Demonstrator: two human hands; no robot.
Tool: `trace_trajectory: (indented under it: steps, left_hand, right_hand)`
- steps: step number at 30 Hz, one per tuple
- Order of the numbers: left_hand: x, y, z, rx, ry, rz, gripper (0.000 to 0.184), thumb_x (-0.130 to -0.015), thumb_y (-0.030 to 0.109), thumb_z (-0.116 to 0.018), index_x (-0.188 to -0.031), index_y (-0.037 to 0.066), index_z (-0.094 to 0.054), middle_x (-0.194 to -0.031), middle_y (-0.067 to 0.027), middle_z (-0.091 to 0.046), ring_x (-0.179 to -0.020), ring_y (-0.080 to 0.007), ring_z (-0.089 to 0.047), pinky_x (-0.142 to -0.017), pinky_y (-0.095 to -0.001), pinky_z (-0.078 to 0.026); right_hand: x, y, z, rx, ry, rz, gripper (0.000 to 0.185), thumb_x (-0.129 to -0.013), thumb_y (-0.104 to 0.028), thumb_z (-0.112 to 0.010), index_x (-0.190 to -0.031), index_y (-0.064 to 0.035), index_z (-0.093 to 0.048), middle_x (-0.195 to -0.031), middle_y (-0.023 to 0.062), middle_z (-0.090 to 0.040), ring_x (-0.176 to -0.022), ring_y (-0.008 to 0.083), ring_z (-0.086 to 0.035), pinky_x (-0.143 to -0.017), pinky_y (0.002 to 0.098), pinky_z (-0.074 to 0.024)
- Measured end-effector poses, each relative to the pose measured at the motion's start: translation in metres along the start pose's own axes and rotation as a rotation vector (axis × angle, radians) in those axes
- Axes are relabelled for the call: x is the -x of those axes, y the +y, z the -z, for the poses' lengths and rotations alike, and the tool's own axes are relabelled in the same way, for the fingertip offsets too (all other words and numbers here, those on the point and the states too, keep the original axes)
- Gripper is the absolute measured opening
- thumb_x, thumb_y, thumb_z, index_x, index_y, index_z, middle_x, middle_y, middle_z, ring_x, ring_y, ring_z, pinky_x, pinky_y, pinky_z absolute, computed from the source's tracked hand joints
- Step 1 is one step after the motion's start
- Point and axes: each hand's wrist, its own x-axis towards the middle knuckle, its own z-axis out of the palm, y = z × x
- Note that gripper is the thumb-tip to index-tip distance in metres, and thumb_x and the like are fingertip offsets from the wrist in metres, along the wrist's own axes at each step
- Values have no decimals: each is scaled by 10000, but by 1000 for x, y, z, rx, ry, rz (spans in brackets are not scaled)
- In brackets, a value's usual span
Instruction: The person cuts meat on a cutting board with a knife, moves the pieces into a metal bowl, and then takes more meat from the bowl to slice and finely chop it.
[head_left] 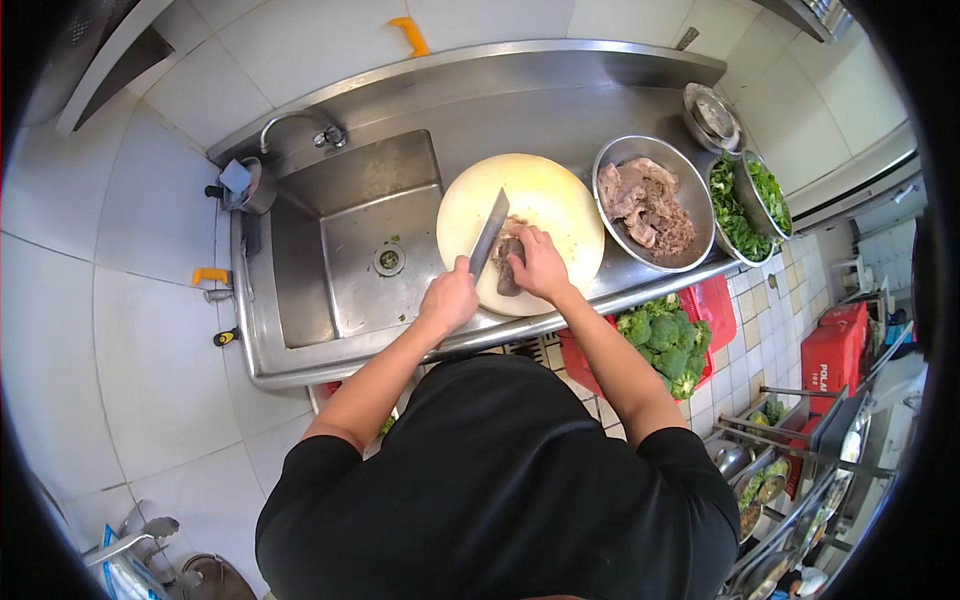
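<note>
My left hand (448,300) is closed around the handle of a cleaver (490,235), its broad blade slanting up over the round cutting board (467,200). On that board lies a dark piece of meat (509,276), with shredded bits just above it. My right hand (541,266) presses on this meat, fingers curled over it, close to the right side of the blade. Whether the edge touches the meat I cannot tell. To the right of the board stands a large steel bowl (617,232) of cooked, partly shredded meat (650,200).
Left of the board is a steel sink (355,240) with a faucet (325,135). Bowls of chopped greens (735,215) stand at the counter's right end. Below the front edge, broccoli (665,340) fills a red basket (715,305). Racks (780,425) and a red box (835,350) are farther right.
</note>
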Motion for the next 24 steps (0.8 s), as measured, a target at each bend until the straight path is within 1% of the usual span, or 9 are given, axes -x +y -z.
trace_trajectory:
  steps: [4,7,10,13,15,16,19,22,24]
  left_hand:
    - [-2,13,-3,-44,-79,-11,277,-1055,178,-482,-1213,-49,-482,-945,-377,-695,-938,-545,-692,-889,-617,-525]
    - [20,10,12,-71,-168,5,309,-1008,134,-501,-1254,-52,-480,-1015,-372,-705,-1004,-527,-703,-909,-596,-540]
    - [15,9,6,-78,-205,22,327,-990,123,-513,-1253,-68,-478,-1016,-380,-703,-999,-529,-704,-907,-588,-544]
    - [-24,18,-18,17,-138,-6,349,-973,118,-533,-1257,-75,-475,-1020,-382,-705,-987,-531,-707,-903,-588,-544]
    - [-40,25,-21,14,-151,-17,358,-965,116,-538,-1256,-81,-472,-1025,-386,-702,-987,-535,-706,-901,-588,-543]
    - [-43,28,-20,12,-155,-23,363,-961,116,-541,-1256,-83,-470,-1027,-388,-701,-986,-537,-706,-901,-589,-543]
    - [-10,18,-2,-103,-250,-6,363,-963,115,-542,-1257,-86,-473,-1042,-387,-697,-1003,-536,-704,-907,-584,-545]
    - [21,2,-3,-97,-280,51,352,-944,92,-545,-1243,-82,-479,-1039,-389,-695,-1013,-539,-702,-912,-582,-546]
    - [2,9,-14,-75,-237,30,340,-946,89,-542,-1235,-78,-480,-1033,-388,-697,-1011,-539,-703,-911,-584,-546]
  right_hand:
    - [-11,16,-11,-27,-85,-90,453,-903,-218,-745,-1281,-15,-602,-1252,236,-647,-1170,435,-608,-1030,496,-506]
    - [-9,18,-11,-57,-89,-141,415,-909,-239,-755,-1228,-8,-622,-1211,240,-671,-1143,427,-637,-1014,488,-515]
    - [-5,16,-9,-89,-88,-151,402,-905,-261,-772,-1181,-4,-634,-1162,237,-692,-1115,420,-659,-990,479,-526]
    - [-5,18,-6,-120,-100,-169,415,-893,-280,-792,-1167,-8,-639,-1124,231,-703,-1087,416,-669,-959,476,-535]
    - [-4,19,-2,-106,-84,-192,429,-887,-291,-802,-1170,-12,-639,-1104,228,-707,-1065,413,-673,-938,478,-538]
    - [-4,18,1,-108,-113,-252,432,-883,-297,-808,-1156,-7,-641,-1115,230,-709,-1068,411,-675,-935,478,-540]
    - [-2,11,1,-133,-80,-291,457,-882,-304,-811,-1177,2,-646,-1137,230,-709,-1102,401,-671,-962,471,-539]
    - [-1,20,-15,-85,11,-207,464,-868,-314,-818,-1173,6,-679,-1094,226,-712,-1050,401,-678,-955,455,-543]
    - [1,27,-20,-82,12,-165,464,-860,-311,-811,-1175,10,-694,-1115,226,-712,-1070,401,-675,-982,454,-538]
